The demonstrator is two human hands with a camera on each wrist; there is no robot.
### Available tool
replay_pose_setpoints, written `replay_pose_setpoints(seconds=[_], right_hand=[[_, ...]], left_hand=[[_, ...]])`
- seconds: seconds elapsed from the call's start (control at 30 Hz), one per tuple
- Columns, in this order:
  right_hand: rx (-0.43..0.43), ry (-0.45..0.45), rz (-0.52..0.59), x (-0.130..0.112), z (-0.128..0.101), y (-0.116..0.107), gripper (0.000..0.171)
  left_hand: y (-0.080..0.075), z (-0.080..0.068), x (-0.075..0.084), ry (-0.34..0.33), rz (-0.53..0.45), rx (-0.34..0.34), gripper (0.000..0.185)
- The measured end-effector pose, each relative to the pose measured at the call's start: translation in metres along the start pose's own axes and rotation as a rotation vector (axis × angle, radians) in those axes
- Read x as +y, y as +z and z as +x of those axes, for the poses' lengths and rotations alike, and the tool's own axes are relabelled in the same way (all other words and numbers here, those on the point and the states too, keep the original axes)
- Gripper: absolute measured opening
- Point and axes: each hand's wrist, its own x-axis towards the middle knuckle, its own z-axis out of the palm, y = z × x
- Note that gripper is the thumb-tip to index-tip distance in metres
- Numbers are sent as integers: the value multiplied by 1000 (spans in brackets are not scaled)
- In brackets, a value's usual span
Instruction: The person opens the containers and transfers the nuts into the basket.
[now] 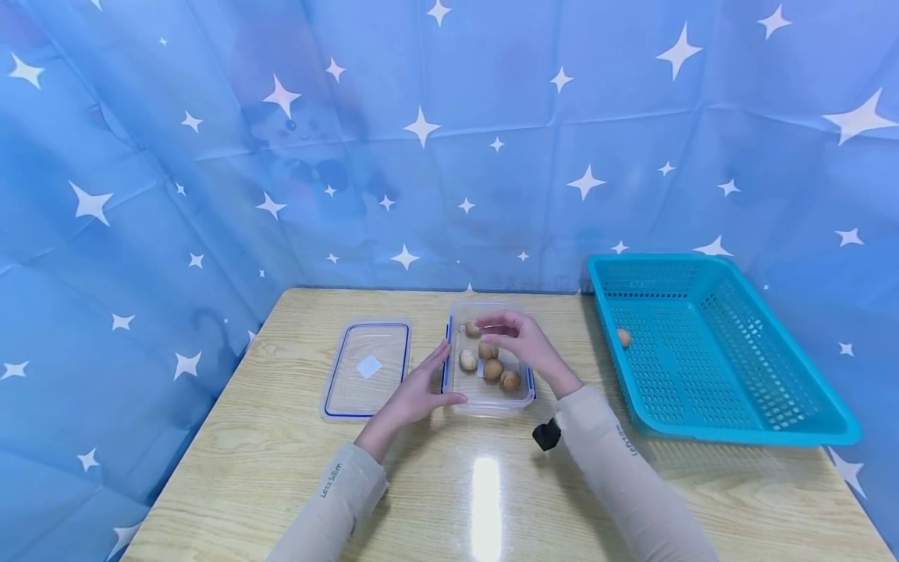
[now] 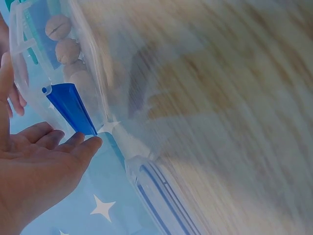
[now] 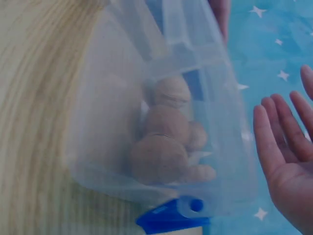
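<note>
The right hand point(image 1: 516, 337) hangs over the clear plastic food container point(image 1: 492, 407), its fingers bent and parted from the thumb; the right wrist view shows the palm bare, so they are released and grasp nothing. Directly below and just in front of those fingers lie the walnuts point(image 1: 493, 369), a small group on the container's floor (at least five, one of them paler). The left hand point(image 1: 414, 394) is beside the container's left wall, its fingers stretched out along it near a blue latch point(image 2: 73, 107) and its thumb at the near corner; it holds nothing either, though whether every fingertip touches the plastic I cannot tell.

Left of the left fingers, the blue-edged lid point(image 1: 368, 390) lies flat on the tabletop point(image 1: 435, 499). Well to the right of the right fingers stands the turquoise basket point(image 1: 702, 351), with one lone walnut point(image 1: 624, 337) by its left wall.

The step in hand looks like filling the container, a walnut at a time, with the left hand there for steadiness. On that reading, the next move calls for the right fingers to lift clear, cross rightward and pinch the lone walnut.
</note>
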Motion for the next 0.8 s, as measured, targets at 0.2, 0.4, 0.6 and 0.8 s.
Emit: replay_pose_setpoints(seconds=[0.2,0.4,0.6,0.8], right_hand=[[-22,14,-6,6,-1,6,36],[-42,29,-10,18,3,11,37],[-83,35,-80,23,7,18,39],[-115,100,-165,23,11,25,44]], left_hand=[[1,0,0,-2,3,-2,97],[2,0,0,8,-8,-1,96],[2,0,0,2,-5,3,96],[0,0,1,2,4,5,95]])
